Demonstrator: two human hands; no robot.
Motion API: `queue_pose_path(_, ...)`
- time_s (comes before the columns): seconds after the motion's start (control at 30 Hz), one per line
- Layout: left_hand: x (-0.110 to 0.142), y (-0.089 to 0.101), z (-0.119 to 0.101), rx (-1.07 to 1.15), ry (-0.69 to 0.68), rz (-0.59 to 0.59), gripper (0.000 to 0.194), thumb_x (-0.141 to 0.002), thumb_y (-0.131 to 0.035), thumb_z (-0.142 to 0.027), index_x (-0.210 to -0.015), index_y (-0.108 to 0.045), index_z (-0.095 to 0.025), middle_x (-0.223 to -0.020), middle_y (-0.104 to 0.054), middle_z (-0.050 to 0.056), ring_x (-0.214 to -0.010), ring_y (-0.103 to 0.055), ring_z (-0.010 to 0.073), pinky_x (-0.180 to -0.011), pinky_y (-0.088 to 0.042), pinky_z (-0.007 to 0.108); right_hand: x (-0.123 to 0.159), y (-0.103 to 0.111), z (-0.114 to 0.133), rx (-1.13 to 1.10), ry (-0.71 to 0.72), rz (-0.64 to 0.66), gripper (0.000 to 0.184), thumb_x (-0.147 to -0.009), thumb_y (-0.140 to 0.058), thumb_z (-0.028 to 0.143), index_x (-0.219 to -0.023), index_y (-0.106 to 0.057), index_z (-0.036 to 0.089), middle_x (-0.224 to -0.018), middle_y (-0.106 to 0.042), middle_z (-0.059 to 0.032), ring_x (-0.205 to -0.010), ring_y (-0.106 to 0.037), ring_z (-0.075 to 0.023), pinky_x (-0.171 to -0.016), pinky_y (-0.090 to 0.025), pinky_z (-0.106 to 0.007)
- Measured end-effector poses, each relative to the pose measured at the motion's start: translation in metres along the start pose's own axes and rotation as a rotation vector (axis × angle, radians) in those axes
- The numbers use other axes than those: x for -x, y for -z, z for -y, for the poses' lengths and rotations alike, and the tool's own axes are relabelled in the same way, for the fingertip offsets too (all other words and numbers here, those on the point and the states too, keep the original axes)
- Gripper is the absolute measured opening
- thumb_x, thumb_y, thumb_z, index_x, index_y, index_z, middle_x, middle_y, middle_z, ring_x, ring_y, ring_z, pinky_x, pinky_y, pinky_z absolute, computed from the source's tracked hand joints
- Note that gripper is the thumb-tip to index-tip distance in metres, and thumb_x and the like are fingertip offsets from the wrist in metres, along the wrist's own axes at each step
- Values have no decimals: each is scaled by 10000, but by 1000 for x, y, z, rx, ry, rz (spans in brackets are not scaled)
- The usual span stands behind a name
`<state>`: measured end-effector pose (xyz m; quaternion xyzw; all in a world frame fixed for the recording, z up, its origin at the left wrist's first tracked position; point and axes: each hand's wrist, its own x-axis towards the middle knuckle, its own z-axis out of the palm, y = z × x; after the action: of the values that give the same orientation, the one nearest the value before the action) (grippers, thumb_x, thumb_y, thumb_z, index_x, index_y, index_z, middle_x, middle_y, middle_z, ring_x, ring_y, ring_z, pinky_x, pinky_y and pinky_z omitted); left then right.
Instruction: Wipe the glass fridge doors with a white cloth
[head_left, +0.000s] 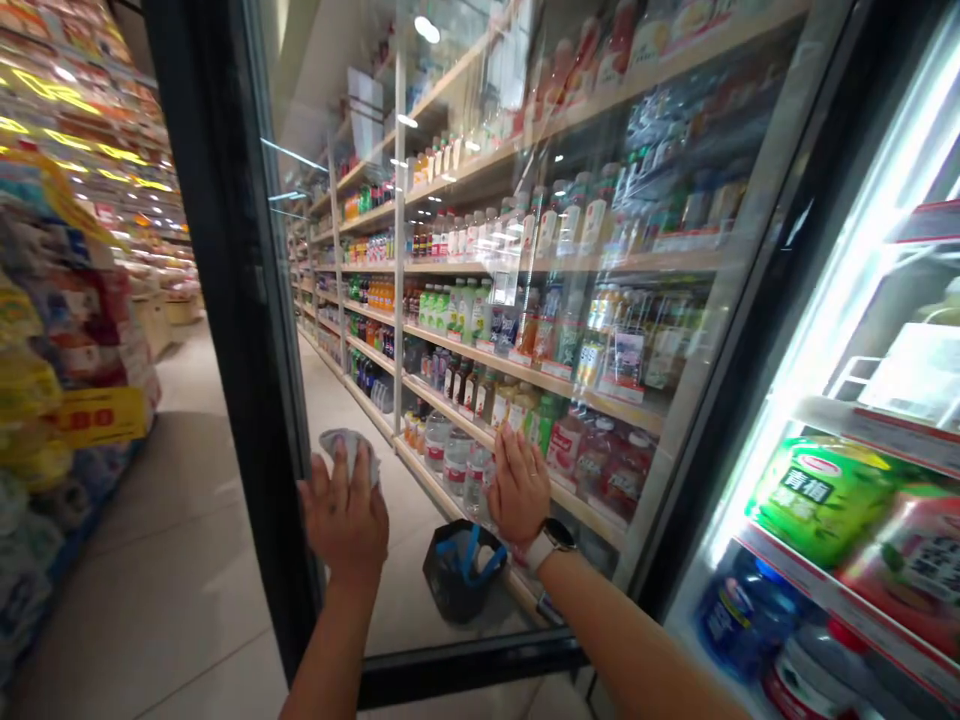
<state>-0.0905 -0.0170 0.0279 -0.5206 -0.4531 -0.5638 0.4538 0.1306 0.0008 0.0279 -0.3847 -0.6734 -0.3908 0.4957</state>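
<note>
Left hand grips maybe a crumpled cloth against the smooth glass door; right hand is open flat beside it.

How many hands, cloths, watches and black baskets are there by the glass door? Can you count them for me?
Hands: 2 (left hand, right hand)
Crumpled cloths: 1 (crumpled cloth)
Wristwatches: 1 (wristwatch)
Black baskets: 1 (black basket)
Total: 5
</note>
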Motion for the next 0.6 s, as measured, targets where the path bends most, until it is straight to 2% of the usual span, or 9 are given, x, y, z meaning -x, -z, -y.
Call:
queue_pose_path(0.1,-1,0,-2,30,120,-1,574,-937,-440,-145,-1496,-342,-230,-1532,-377,125,-1457,-265,288,-1192,-260,542,1,0,0,2,-2,-9,688,-904,-338,178,-1563,-150,123,-1449,-519,-129,-1372,-426,-237,-1147,-284,-409)
queue_pose_path(0.23,-5,-4,-37,156,222,-10,565,-957,-386,-143,-1508,-313,-245,-1574,-312,87,-1472,-236,258,-1200,-281,487,0,1,-1,6,18,-22,690,-896,-344,190,-1559,-169,108,-1443,-526,-131,-1381,-414,-240,-1144,-293,-405)
queue_pose_path(0.3,-4,-7,-60,219,198,32,578,-959,-383,-135,-1517,-288,-253,-1581,-297,74,-1475,-227,247,-1205,-275,465,0,1,-2,13,24,-23,688,-895,-340,192,-1557,-174,104,-1443,-526,-134,-1385,-409,-240,-1144,-293,-405)
queue_pose_path(0.43,3,-13,-95,319,52,133,616,-949,-406,-115,-1530,-245,-240,-1582,-291,70,-1478,-213,231,-1211,-262,427,0,0,-3,28,32,-27,689,-895,-322,195,-1559,-160,102,-1445,-521,-137,-1386,-407,-239,-1136,-301,-414)
queue_pose_path(0.6,10,-16,-105,352,0,185,631,-945,-448,-159,-1534,-229,-210,-1583,-284,87,-1488,-179,237,-1220,-228,428,0,-2,-2,51,55,-45,679,-894,-313,190,-1553,-183,91,-1430,-531,-150,-1398,-389,-247,-1119,-320,-426)
